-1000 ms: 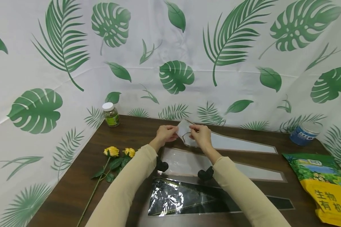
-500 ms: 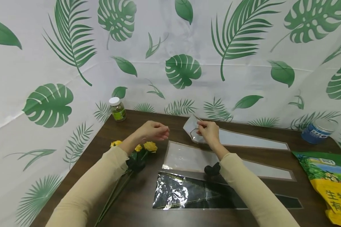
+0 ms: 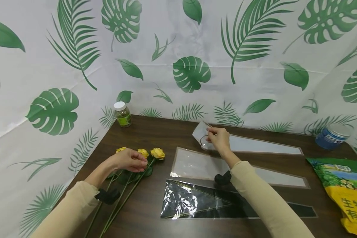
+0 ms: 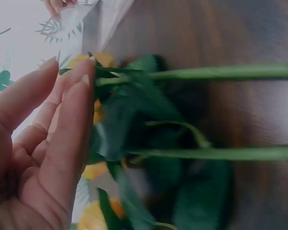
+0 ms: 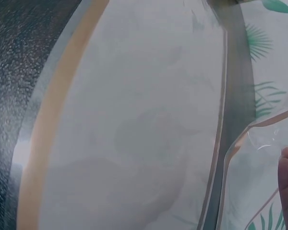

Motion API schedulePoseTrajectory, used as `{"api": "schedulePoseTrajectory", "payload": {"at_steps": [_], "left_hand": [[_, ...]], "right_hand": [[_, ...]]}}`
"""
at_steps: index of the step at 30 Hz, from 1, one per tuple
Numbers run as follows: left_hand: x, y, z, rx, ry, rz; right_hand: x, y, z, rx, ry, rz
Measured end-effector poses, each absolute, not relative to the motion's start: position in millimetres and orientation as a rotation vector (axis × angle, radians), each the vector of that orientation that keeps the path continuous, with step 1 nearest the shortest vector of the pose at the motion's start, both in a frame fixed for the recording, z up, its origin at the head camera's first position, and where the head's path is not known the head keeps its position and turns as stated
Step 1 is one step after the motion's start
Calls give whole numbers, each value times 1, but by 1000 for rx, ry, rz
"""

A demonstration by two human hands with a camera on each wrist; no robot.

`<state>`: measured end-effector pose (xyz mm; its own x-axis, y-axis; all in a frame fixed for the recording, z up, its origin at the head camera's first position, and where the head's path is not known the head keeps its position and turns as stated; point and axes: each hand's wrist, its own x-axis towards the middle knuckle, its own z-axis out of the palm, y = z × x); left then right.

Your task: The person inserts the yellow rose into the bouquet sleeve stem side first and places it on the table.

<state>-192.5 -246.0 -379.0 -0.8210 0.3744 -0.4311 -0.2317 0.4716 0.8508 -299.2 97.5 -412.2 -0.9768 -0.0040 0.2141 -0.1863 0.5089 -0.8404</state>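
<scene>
1. Currently, the left hand [image 3: 128, 161] hangs at 8 o'clock in the head view, over three yellow roses [image 3: 157, 153], hiding part of the leftmost bloom.
2. Its fingers curve loosely, thumb apart from them, with nothing visible between; in the left wrist view green stems [image 4: 221, 72] lie close by, but contact is hard to tell.
3. At 4 o'clock, the right hand [image 3: 220, 138] pinches the lifted wide end of the far white wrapper [image 3: 256, 143], whose tail points to 3 o'clock; the right wrist view crops most of that hand.
4. Between 4 and 5 o'clock, the right forearm [image 3: 264, 195] hides parts of the middle white wrapper [image 3: 196, 163] and black wrapper [image 3: 185, 200].
5. A yellow-and-green bag [image 3: 345, 195] is cut off by the frame at 4 o'clock.
6. Since half a second ago, the left hand has moved toward 8 o'clock; the right keeps its pinch.
</scene>
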Motion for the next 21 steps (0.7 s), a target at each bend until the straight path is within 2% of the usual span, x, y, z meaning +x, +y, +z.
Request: {"api": "schedulePoseTrajectory", "payload": {"at_steps": [8,21], "left_hand": [[-183,-252,-391,175,2233,1284],[-187,-244,-395,145,2401,1213]], "right_hand": [[-301,100,-408,142,-2572,1479],[-306,98,-407,143,-2566,1473]]}}
